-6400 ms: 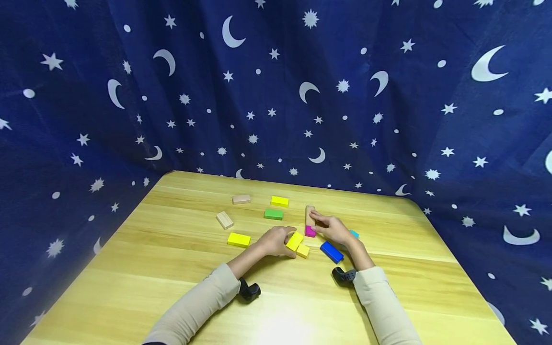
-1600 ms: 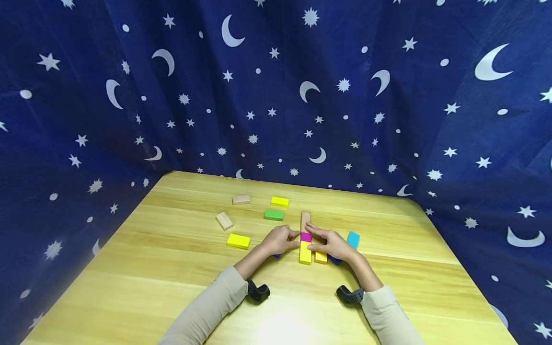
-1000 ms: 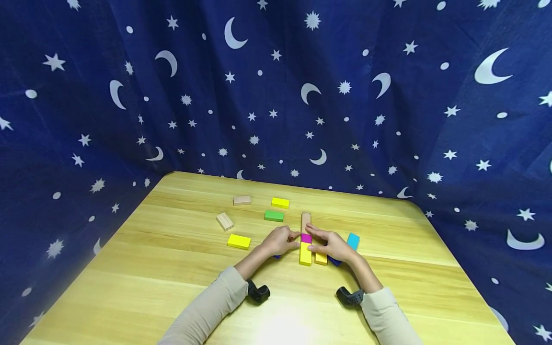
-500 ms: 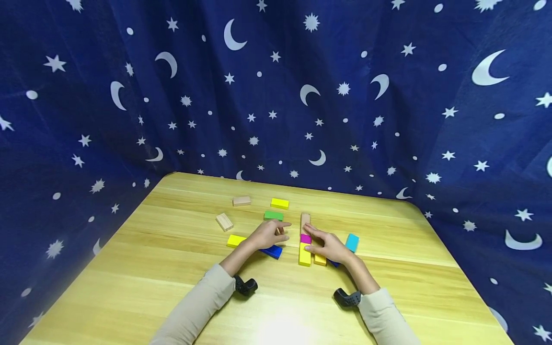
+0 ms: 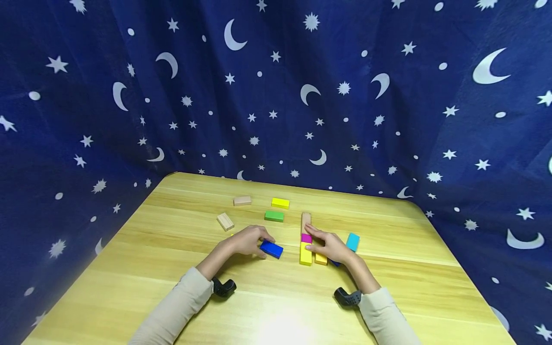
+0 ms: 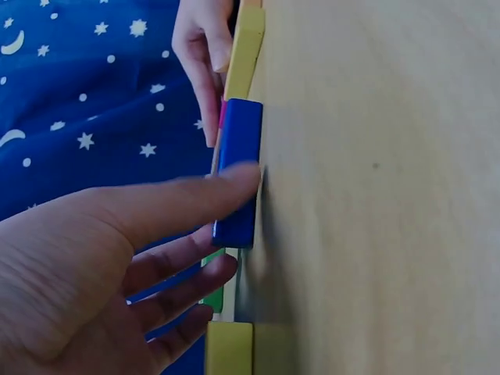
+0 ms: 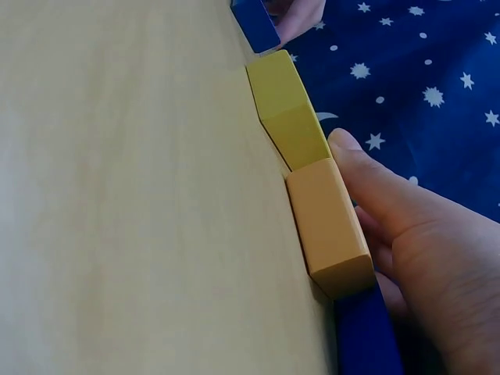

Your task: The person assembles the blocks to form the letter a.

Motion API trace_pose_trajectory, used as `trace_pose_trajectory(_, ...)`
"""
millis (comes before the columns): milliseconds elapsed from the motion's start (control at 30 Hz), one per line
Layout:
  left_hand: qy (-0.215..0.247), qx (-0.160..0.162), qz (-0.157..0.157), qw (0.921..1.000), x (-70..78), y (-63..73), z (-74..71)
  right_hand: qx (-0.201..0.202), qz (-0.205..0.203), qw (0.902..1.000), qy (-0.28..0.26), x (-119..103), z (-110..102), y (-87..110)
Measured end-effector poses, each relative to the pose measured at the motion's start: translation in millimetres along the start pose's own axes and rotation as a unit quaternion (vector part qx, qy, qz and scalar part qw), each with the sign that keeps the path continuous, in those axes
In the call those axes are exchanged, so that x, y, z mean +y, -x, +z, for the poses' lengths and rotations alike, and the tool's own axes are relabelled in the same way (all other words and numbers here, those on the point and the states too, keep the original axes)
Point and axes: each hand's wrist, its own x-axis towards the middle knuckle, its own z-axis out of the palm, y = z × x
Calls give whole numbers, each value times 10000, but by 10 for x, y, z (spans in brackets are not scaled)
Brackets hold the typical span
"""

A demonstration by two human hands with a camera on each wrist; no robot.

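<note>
My left hand (image 5: 247, 241) has its thumb and fingers at the left end of a blue block (image 5: 271, 249), thumb across the near side in the left wrist view and fingertips behind. My right hand (image 5: 331, 247) lies along the right side of a row of blocks, its fingers extended. That row runs from a plain wood block (image 5: 305, 220) through a magenta block (image 5: 306, 238) to a yellow block (image 5: 305, 254). The right thumb tip overlaps the yellow block in the head view. Just right of the row sits an orange block (image 5: 321, 259), with a second blue block (image 5: 335, 263) partly under the right hand.
Beyond the right hand lies a light blue block (image 5: 352, 242). Farther back are a green block (image 5: 274, 216), another yellow block (image 5: 281, 203) and two pale wood blocks, one pinkish (image 5: 242, 201) and one grooved (image 5: 225, 221). The left hand mostly hides one more yellow block (image 5: 232, 235).
The yellow block my left hand held earlier now lies at the near end of the row. My left hand has moved left from the row to the blue block; my right hand stays.
</note>
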Motion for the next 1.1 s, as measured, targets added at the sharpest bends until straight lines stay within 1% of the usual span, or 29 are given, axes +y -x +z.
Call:
trace_pose_trajectory(100, -22, 34, -90, 10000, 0, 2, 19, -30, 34, 10000, -2, 3, -2, 4)
trace_pose_trajectory(200, -19, 176, -152, 9997, -15, -23, 39, -61, 45, 10000, -8, 1, 2, 7)
trace_pose_trajectory(300, 10, 484, -194, 9986, -23, -71, 51, -86, 25, 10000, 22, -6, 3, 13)
trace_pose_trajectory(433, 44, 941, -360, 9949, 2, -160, 66, -98, 24, 9999, 66, -18, 4, 21)
trace_pose_trajectory(500, 55, 1104, -437, 9929, 30, -211, 77, -93, 48, 9999, 65, -24, 6, 25)
trace_pose_trajectory(567, 40, 1193, -523, 9915, 61, -263, 96, -99, 75, 9999, 37, -33, 8, 32)
trace_pose_trajectory(700, 79, 1161, -604, 9914, 122, -347, 145, -143, 99, 9998, -28, -44, 16, 45)
trace_pose_trajectory(867, 21, 884, -617, 9942, 152, -405, 213, -145, 119, 9998, -57, -54, 20, 54)
trace_pose_trajectory(967, -44, 754, -631, 9951, 152, -391, 238, -120, 116, 9999, -30, -57, 19, 52)
trace_pose_trajectory(1100, -45, 691, -585, 9959, 164, -311, 246, -92, 106, 9999, 7, -61, 15, 42)
